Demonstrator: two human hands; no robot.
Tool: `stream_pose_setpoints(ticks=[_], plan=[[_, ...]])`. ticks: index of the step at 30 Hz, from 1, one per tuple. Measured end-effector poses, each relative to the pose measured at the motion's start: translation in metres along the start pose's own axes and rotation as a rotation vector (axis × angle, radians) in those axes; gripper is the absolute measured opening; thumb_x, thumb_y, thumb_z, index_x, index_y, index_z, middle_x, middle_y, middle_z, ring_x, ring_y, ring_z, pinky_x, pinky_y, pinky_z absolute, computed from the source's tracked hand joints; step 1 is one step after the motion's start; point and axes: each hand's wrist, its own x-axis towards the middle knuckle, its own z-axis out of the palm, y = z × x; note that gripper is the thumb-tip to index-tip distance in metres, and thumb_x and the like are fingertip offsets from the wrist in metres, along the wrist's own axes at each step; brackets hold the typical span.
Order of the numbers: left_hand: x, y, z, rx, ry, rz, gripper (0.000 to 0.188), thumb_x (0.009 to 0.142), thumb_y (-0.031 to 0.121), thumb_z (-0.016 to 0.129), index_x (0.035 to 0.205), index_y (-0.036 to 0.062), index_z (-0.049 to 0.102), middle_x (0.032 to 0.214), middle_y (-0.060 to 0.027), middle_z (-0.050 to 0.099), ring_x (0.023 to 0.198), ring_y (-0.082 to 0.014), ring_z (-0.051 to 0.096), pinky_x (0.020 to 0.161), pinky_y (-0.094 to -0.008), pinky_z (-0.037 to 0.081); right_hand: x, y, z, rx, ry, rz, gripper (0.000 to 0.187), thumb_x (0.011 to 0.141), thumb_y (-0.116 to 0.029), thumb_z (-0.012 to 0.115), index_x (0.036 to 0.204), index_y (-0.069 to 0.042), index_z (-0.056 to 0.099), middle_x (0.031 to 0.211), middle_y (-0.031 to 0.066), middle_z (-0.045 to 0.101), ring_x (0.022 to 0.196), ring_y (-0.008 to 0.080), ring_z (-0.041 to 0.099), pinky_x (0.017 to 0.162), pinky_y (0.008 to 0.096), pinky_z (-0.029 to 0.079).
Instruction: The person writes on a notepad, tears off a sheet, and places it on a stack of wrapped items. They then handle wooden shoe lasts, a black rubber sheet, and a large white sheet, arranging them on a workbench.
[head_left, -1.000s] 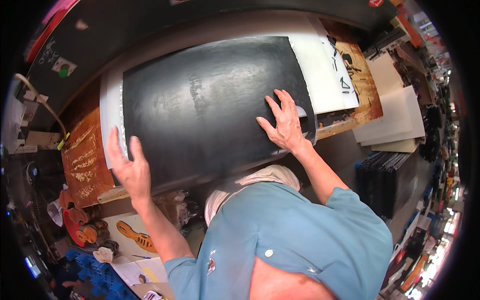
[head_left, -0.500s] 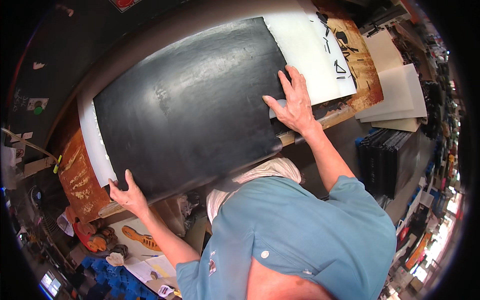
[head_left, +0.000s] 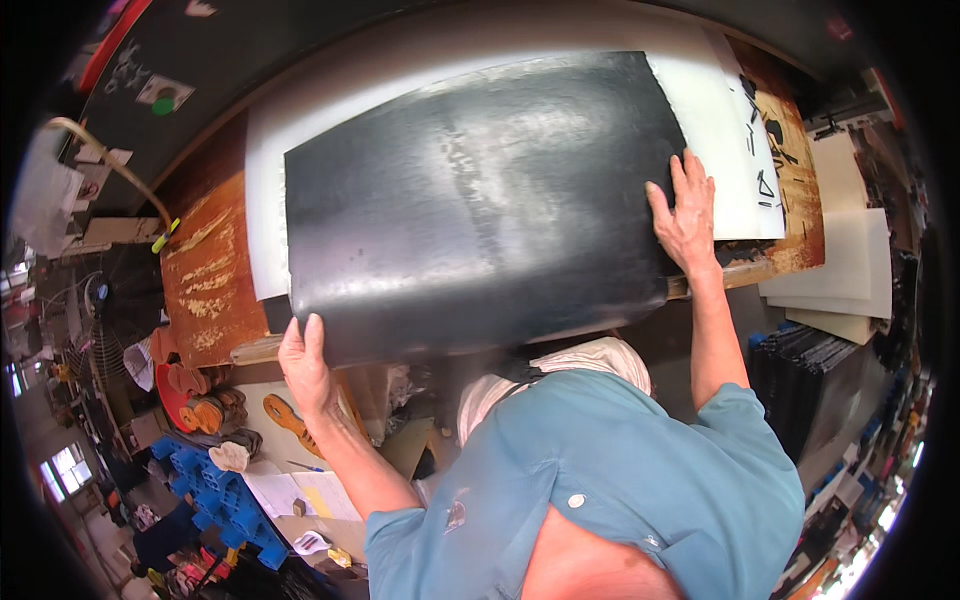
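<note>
Scuffed and rust-brown, the surface (head_left: 205,285) carries the broad layers laid out on it; clock hours here run from the middle of the black sheet (head_left: 480,215), which lies over the white sheet (head_left: 735,205), its near edge bending down past the surface's front at 6 o'clock; at 8 o'clock the left hand (head_left: 308,365) touches the near left corner, though whether its grip is pinched together there I cannot tell; at 3 o'clock the right hand (head_left: 688,225) rests on the side edge, its grip spread apart; judging by the overlap, most of the black sheet is already laid, with the near margin left unsupported; farther out, black scraps (head_left: 774,130) lie at 3 o'clock, pale sheets (head_left: 835,265) beyond them, a black stack (head_left: 785,375) at 4, an orange sole-shaped piece (head_left: 290,422) at 7.
</note>
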Motion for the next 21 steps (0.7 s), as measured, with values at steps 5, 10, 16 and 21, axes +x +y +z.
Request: stream_pose_setpoints(ticks=[5, 10, 16, 21], plan=[[-0.015, 0.003, 0.011, -0.045, 0.042, 0.031, 0.021, 0.109, 0.016, 0.066, 0.121, 0.0007, 0.073, 0.106, -0.0008, 0.075, 0.089, -0.0060, 0.064, 0.081, -0.0234, 0.052, 0.001, -0.014, 0.009, -0.008, 0.023, 0.046, 0.064, 0.104, -0.036, 0.062, 0.149, 0.009, 0.053, 0.161, 0.0352, 0.041, 0.152, 0.0498, 0.035, 0.128, 0.0576, 0.024], [-0.029, -0.006, 0.018, -0.044, 0.083, 0.055, 0.023, 0.109, 0.017, 0.065, 0.120, -0.0024, 0.072, 0.107, -0.0015, 0.073, 0.094, -0.0088, 0.061, 0.086, -0.0263, 0.051, -0.018, -0.059, 0.010, -0.024, 0.000, 0.008, 0.065, 0.104, -0.040, 0.064, 0.148, 0.007, 0.055, 0.161, 0.0359, 0.040, 0.152, 0.0504, 0.035, 0.128, 0.0567, 0.025], [-0.062, 0.015, 0.011, 0.010, -0.069, 0.147, 0.029, 0.109, 0.012, 0.062, 0.133, -0.0031, 0.069, 0.121, -0.0039, 0.073, 0.112, -0.0118, 0.062, 0.100, -0.0284, 0.048, -0.040, -0.151, -0.003, 0.296, -0.042, -0.143, 0.053, 0.100, -0.032, 0.073, 0.140, 0.001, 0.064, 0.152, 0.0285, 0.054, 0.142, 0.0490, 0.049, 0.120, 0.0513, 0.041], [-0.079, 0.034, 0.022, 0.068, -0.144, 0.310, 0.027, 0.102, 0.010, 0.071, 0.126, -0.0026, 0.070, 0.105, -0.0072, 0.078, 0.086, -0.0155, 0.070, 0.081, -0.0301, 0.056, -0.041, -0.212, -0.042, 0.732, -0.322, -0.173, 0.052, 0.104, -0.031, 0.069, 0.144, 0.001, 0.061, 0.151, 0.0208, 0.059, 0.142, 0.0358, 0.055, 0.120, 0.0423, 0.041]])
